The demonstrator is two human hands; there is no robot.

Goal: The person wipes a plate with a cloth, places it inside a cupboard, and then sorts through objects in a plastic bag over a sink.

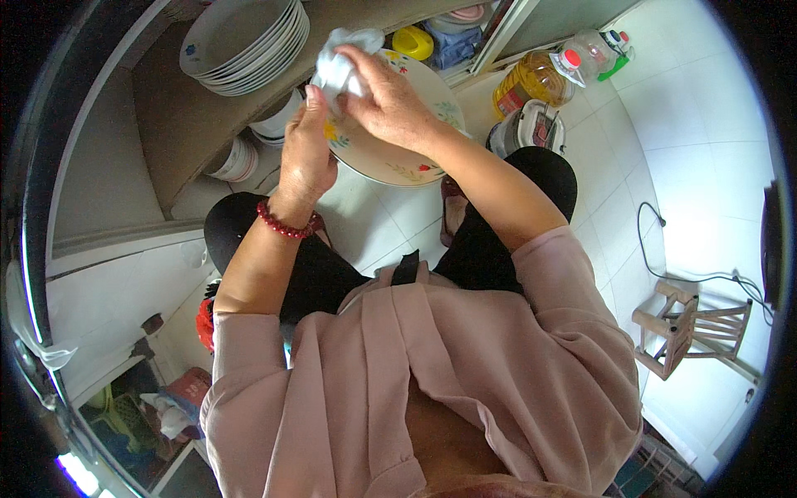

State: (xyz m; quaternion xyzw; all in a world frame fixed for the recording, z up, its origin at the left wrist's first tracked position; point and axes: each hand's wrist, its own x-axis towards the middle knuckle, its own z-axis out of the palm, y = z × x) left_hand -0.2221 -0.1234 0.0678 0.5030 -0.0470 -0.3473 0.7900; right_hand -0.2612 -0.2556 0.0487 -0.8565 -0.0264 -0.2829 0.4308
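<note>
My left hand grips the left rim of a large round plate with painted flowers, its thumb up at the edge. The plate is held tilted above the floor, between my knees and the cupboard. My right hand holds a crumpled whitish cloth against the upper left part of the plate. A tall stack of white plates sits on the cupboard shelf at the upper left. Below that shelf are stacked bowls and more white dishes.
The cupboard shelf edge runs diagonally beside my left hand. A yellow object lies inside at the top. An oil bottle and a lidded container stand on the floor at right. A small wooden chair is at far right.
</note>
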